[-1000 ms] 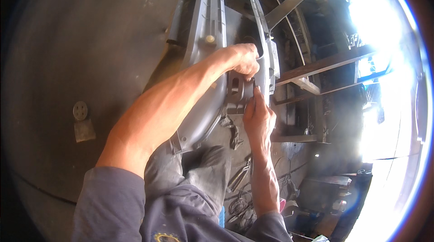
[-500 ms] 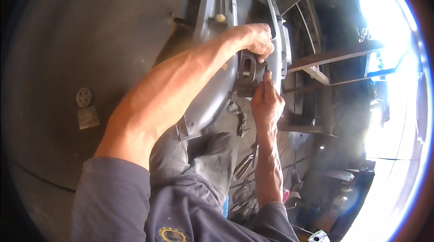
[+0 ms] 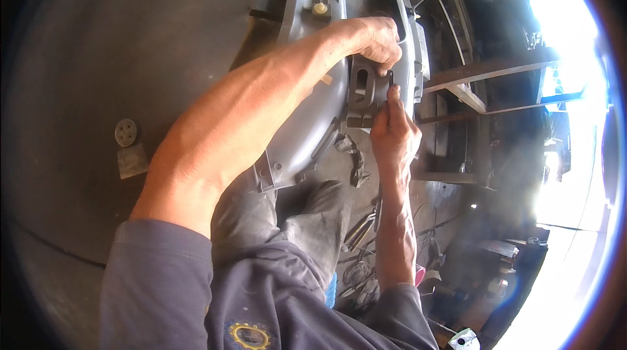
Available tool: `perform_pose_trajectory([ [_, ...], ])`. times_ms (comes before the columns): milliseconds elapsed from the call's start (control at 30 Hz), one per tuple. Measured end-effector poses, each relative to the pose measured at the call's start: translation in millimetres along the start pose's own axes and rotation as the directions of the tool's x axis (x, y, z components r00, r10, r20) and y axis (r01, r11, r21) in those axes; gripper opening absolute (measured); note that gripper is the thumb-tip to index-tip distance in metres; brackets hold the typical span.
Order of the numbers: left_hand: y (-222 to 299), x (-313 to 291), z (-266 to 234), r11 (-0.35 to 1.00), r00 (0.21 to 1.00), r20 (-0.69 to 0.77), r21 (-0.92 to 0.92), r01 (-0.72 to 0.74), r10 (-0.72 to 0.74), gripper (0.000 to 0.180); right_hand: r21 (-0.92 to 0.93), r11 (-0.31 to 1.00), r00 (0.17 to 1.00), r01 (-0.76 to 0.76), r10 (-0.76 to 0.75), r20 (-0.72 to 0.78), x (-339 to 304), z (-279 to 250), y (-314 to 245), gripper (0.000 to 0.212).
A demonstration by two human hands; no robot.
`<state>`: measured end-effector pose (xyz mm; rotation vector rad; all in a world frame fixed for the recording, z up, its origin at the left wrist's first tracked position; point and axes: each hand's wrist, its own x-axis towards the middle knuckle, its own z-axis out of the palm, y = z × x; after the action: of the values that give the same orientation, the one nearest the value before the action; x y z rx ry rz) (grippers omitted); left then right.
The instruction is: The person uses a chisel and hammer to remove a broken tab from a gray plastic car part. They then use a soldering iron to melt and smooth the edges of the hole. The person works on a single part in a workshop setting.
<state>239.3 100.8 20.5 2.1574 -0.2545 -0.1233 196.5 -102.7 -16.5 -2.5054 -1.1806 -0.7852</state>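
A large grey moulded plastic panel (image 3: 320, 115), much like a car bumper, stretches away from my knees. My left hand (image 3: 382, 44) is closed over its inner side, reaching across from the left with the fingers curled down; whatever they grip is hidden. Just below it, my right hand (image 3: 396, 133) is closed with thumb and forefinger pointing up. A thin black piece (image 3: 390, 78) shows between the two hands, at the right fingertips. To the left of these fingers sits a dark bracket (image 3: 361, 88) with an oblong slot, against the panel.
A metal frame (image 3: 496, 74) stands at the right. Hand tools (image 3: 358, 232) and wires lie on the floor by my right forearm. At the left are a round disc with holes (image 3: 126, 132) and a square plate (image 3: 132, 161). A pale round clip (image 3: 319, 8) sits on the panel.
The view has shifted slightly, so the panel and both hands appear a little higher and farther right. The hands keep nearly the same hold and place on the panel.
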Motion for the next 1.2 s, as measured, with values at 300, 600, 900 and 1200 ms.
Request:
perform_pose_trajectory([
  [300, -2.1, 3.1, 3.6, 0.997, 0.998, -0.001, 0.062, -0.056, 0.056, 0.04, -0.016, 1.0, 0.999, -0.003, 0.004, 0.042, -3.9, -8.1, 0.7, 0.038],
  [600, -1.4, 7.9, 7.6, 0.998, 0.997, -0.055, 0.031, 0.048, -0.046, 0.064, -0.038, 0.997, 0.985, -0.071, 0.076, 0.154, -1.8, -11.4, 3.3, 0.041],
  [900, -0.1, 4.3, 4.2, 1.0, 1.0, 0.0, 0.015, 0.021, -0.021, 0.046, -0.021, 0.994, 0.987, -0.106, 0.108, 0.119, 4.6, -7.0, -1.6, 0.037],
  [1200, 0.1, 3.8, 4.7, 1.0, 1.0, -0.007, 0.016, 0.026, -0.026, 0.045, -0.015, 0.987, 0.974, -0.158, 0.159, 0.162, -5.6, -11.8, -1.0, 0.04],
])
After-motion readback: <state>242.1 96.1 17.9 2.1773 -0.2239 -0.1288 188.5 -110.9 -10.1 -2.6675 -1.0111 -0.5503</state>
